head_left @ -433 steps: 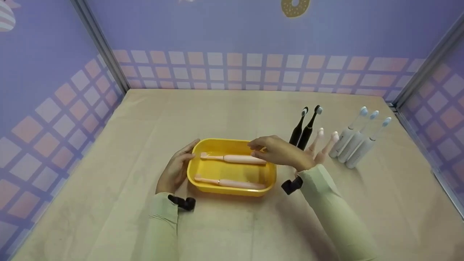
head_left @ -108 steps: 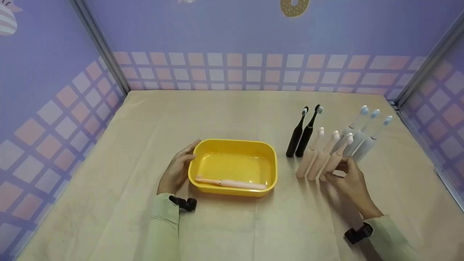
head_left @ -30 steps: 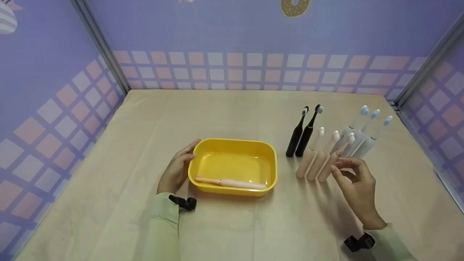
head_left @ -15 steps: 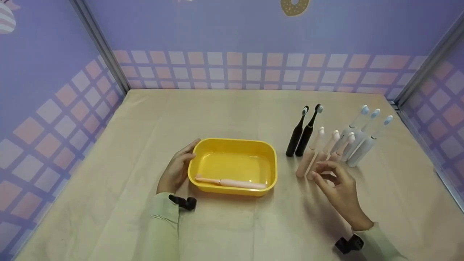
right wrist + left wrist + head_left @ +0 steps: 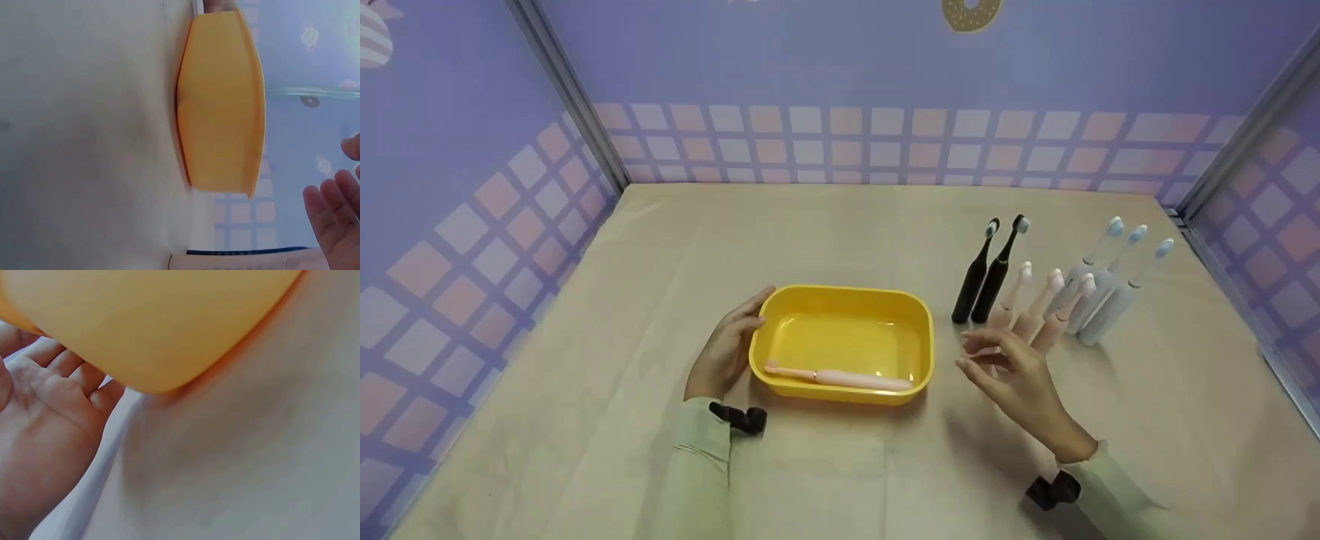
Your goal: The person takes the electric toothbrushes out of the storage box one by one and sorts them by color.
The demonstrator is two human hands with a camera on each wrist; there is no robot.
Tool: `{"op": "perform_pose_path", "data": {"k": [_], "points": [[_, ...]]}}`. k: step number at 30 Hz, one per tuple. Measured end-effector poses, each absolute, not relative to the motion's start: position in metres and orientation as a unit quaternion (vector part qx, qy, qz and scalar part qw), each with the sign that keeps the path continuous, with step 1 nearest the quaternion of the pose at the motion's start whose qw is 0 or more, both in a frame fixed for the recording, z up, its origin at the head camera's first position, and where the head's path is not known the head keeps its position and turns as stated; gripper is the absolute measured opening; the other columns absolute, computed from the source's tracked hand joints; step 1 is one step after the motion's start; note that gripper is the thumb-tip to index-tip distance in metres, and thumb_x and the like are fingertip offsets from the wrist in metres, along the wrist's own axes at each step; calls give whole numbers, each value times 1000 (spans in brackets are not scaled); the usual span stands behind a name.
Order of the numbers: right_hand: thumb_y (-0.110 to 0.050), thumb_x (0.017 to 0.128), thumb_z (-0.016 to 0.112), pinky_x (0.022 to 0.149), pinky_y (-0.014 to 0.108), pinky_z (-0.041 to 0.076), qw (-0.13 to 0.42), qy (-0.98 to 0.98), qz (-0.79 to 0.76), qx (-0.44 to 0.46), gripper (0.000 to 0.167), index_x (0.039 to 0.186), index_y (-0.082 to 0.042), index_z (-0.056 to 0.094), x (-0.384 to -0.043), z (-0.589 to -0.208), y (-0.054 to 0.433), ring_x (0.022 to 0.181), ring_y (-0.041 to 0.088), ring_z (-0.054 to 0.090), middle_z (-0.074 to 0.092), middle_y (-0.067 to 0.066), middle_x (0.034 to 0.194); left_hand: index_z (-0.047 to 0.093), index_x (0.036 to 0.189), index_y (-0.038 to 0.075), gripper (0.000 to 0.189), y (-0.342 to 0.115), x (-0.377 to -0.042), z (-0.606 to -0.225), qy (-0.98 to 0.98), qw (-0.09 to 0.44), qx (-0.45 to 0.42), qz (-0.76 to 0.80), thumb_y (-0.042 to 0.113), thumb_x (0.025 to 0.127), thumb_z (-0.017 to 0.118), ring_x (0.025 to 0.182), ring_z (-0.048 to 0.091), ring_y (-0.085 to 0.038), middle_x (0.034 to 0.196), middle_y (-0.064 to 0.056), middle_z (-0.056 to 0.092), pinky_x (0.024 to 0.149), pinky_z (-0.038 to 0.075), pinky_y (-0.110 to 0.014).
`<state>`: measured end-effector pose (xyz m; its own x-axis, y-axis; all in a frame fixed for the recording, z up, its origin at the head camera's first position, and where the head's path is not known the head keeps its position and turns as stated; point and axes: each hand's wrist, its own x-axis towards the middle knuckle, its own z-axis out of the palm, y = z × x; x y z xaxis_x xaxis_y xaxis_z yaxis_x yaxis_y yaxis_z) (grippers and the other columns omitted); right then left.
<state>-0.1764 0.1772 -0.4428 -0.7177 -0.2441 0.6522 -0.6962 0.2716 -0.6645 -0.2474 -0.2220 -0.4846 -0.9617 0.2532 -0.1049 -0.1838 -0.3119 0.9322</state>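
My left hand (image 5: 724, 354) grips the left end of a yellow plastic tub (image 5: 840, 399), thumb at the rim and fingers against the outer wall. Along the tub's near side lies one pink electric toothbrush (image 5: 862, 380). My right hand (image 5: 1020, 384) is in the air just right of the tub, fingers loosely bent and apart from the thumb, holding nothing. It partly hides three pink electric toothbrushes (image 5: 1026, 327) standing upright in a row behind it. In the right wrist view, the fingers (image 5: 332, 211) are bare and a pink toothbrush handle (image 5: 247, 261) shows below them.
Two black electric toothbrushes (image 5: 994, 291) stand upright behind the pink ones. Three white ones (image 5: 1110, 313) with bluish bristles stand farther right. Patterned panels (image 5: 840, 142) border the cloth-covered table (image 5: 780, 232) at the back and sides.
Of two pink toothbrushes in the tub, one has come out and stands third in the pink row. My right hand let go of it and moved left towards the tub; the left stays put.
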Motion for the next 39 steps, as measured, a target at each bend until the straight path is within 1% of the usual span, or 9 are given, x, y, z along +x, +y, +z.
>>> {"op": "perform_pose_path", "data": {"k": [3, 6, 9, 12, 15, 18, 26, 32, 39], "points": [[11, 76, 72, 75, 25, 59, 202, -776, 508, 315, 34, 108, 5, 64, -179, -440, 171, 91, 10, 63, 64, 15, 97, 25, 154, 10, 58, -222, -248, -484, 575, 136, 31, 806, 3, 98, 38, 148, 18, -15, 161, -3, 19, 120, 21, -32], [6, 78, 73, 75, 31, 60, 181, -785, 499, 320, 35, 112, 1, 64, -182, -436, 164, 93, 15, 64, 66, 13, 99, 25, 153, 10, 58, -222, -248, -483, 579, 134, 29, 804, 4, 97, 38, 148, 18, -15, 161, -3, 20, 120, 21, -32], [-1, 81, 72, 77, 33, 59, 148, -796, 491, 322, 36, 116, -3, 63, -186, -431, 158, 95, 22, 64, 66, 10, 104, 26, 153, 9, 58, -222, -248, -483, 579, 132, 27, 804, 3, 97, 39, 148, 18, -15, 161, -3, 21, 120, 21, -32], [-6, 83, 72, 81, 32, 59, 113, -809, 480, 321, 37, 119, -6, 63, -192, -425, 151, 98, 25, 64, 66, 7, 107, 25, 153, 9, 58, -222, -248, -484, 576, 131, 27, 806, 2, 97, 38, 148, 17, -15, 161, -3, 20, 120, 20, -32], [-8, 84, 71, 83, 33, 58, 83, -817, 468, 326, 38, 121, -5, 62, -198, -421, 144, 99, 26, 64, 66, 7, 109, 26, 153, 9, 58, -222, -248, -484, 576, 130, 26, 807, 2, 97, 38, 148, 17, -15, 161, -3, 21, 120, 20, -33], [-11, 86, 70, 83, 36, 58, 52, -826, 452, 331, 38, 123, -3, 61, -203, -416, 137, 101, 28, 65, 66, 11, 111, 27, 153, 10, 57, -222, -248, -485, 578, 130, 22, 806, 2, 97, 38, 148, 19, -14, 160, -2, 22, 120, 21, -32], [-16, 89, 68, 90, 47, 54, -66, -855, 402, 322, 42, 128, -2, 58, -216, -397, 117, 107, 31, 63, 65, 14, 117, 30, 152, 13, 56, -224, -247, -485, 580, 129, 15, 804, 4, 98, 39, 148, 19, -12, 160, 1, 23, 119, 23, -31], [-15, 91, 64, 91, 44, 54, -140, -858, 355, 343, 41, 128, 2, 58, -227, -387, 103, 108, 35, 62, 65, 20, 118, 27, 153, 13, 56, -223, -246, -484, 579, 135, 27, 804, 5, 99, 38, 148, 17, -12, 161, 1, 19, 120, 22, -31], [-15, 92, 62, 95, 42, 52, -215, -859, 297, 357, 39, 128, 1, 58, -239, -382, 92, 107, 30, 63, 65, 20, 118, 27, 153, 12, 56, -221, -247, -484, 579, 132, 25, 804, 4, 99, 38, 148, 17, -13, 161, 0, 21, 120, 20, -31]]}}
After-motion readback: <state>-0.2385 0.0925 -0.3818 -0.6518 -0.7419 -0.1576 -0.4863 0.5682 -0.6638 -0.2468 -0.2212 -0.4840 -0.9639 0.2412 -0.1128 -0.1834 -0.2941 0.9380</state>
